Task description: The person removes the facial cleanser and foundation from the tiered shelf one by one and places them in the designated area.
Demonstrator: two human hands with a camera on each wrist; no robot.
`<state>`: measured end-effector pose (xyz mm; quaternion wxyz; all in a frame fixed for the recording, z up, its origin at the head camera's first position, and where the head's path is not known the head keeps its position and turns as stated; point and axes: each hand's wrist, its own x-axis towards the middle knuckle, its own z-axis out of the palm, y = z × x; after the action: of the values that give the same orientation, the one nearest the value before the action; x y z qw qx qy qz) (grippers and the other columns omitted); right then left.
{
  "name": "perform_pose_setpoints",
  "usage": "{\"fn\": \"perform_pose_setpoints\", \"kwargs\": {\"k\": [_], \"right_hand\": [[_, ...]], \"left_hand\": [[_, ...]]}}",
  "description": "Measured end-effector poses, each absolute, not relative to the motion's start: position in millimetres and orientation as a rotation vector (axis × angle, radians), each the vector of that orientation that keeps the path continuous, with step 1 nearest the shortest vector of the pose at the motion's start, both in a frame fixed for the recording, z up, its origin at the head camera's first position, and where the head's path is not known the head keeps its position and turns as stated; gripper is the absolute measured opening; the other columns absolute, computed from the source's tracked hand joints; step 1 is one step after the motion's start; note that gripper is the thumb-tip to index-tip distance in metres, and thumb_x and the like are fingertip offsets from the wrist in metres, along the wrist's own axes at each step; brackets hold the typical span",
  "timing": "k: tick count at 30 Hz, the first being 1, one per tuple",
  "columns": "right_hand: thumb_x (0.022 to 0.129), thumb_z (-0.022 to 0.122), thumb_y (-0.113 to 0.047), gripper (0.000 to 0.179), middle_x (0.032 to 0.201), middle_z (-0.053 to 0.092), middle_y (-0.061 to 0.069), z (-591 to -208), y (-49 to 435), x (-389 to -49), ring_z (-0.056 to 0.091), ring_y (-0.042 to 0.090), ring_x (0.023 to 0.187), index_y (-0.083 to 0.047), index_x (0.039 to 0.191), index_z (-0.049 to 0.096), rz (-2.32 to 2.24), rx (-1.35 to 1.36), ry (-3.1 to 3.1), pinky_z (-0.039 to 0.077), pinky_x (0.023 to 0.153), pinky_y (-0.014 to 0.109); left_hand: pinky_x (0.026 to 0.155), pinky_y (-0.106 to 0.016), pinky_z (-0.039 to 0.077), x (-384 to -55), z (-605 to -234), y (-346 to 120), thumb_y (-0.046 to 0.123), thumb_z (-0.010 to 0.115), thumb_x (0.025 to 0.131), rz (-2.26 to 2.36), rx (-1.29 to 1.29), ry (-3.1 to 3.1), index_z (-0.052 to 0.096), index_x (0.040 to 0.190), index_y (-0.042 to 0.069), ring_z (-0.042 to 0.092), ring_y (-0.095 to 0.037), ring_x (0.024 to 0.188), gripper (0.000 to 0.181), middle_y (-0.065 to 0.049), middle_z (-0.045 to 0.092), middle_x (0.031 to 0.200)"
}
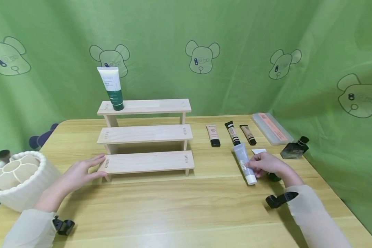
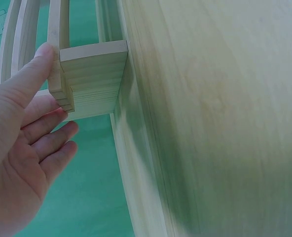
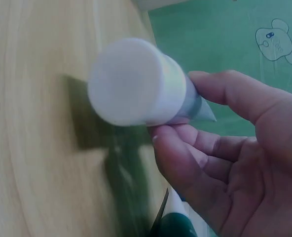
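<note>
My right hand point(image 1: 266, 163) pinches a pale blue-grey squeeze tube point(image 1: 241, 159) between thumb and fingers. Its white cap point(image 3: 126, 81) points toward the camera in the right wrist view, and a shadow falls on the table beside it. Partly hidden under that hand lies a white tube with a dark green cap point(image 1: 274, 177). At the left end of a three-step wooden display stand point(image 1: 148, 162), my left hand point(image 1: 77, 175) holds the lowest board, thumb on one side and index finger on the other. A white and green tube point(image 1: 113, 88) stands upright on the top step.
Right of the stand lie a beige tube point(image 1: 213, 135), a black-and-pink tube point(image 1: 232, 132) and a small brown tube point(image 1: 248, 134). Farther right are a flat translucent case point(image 1: 272, 128) and a dark perfume bottle point(image 1: 294, 148). A white ribbed holder point(image 1: 34, 186) sits at the left edge.
</note>
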<state>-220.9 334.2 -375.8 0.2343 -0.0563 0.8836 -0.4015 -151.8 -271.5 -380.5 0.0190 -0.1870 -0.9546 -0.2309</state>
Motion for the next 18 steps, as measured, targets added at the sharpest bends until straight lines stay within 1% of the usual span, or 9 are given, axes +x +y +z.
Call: {"fn": "perform_pose_setpoints", "kwargs": {"k": [4, 13, 18], "right_hand": [[0.086, 0.064, -0.026, 0.033, 0.067, 0.057, 0.006, -379.2, 337.5, -221.6, 0.055, 0.013, 0.055, 0.006, 0.092, 0.059, -1.094, -0.093, 2.408, 0.053, 0.052, 0.026], [0.087, 0.064, -0.024, 0.033, 0.067, 0.057, 0.005, -382.5, 340.2, -221.1, 0.055, 0.011, 0.054, 0.008, 0.094, 0.061, -1.07, -0.062, 2.392, 0.053, 0.051, 0.025], [0.087, 0.064, -0.023, 0.036, 0.07, 0.059, 0.007, -381.4, 341.6, -222.8, 0.057, 0.013, 0.055, 0.011, 0.099, 0.06, -1.066, -0.047, 2.4, 0.054, 0.052, 0.027]], "left_hand": [[0.093, -0.059, 0.035, -151.7, -380.4, -271.2, 0.037, 0.064, 0.085, -0.718, -0.584, -2.962, 0.047, 0.129, -0.006, 0.042, -0.05, 0.114, 0.064, -0.026, 0.041, 0.134], [0.094, -0.059, 0.034, -152.9, -381.4, -271.8, 0.037, 0.065, 0.085, -0.715, -0.588, -2.961, 0.047, 0.129, -0.007, 0.041, -0.049, 0.115, 0.064, -0.025, 0.041, 0.134], [0.095, -0.059, 0.033, -153.0, -381.7, -272.7, 0.037, 0.064, 0.085, -0.716, -0.589, -2.967, 0.047, 0.129, -0.006, 0.04, -0.048, 0.117, 0.064, -0.025, 0.041, 0.134]]}}
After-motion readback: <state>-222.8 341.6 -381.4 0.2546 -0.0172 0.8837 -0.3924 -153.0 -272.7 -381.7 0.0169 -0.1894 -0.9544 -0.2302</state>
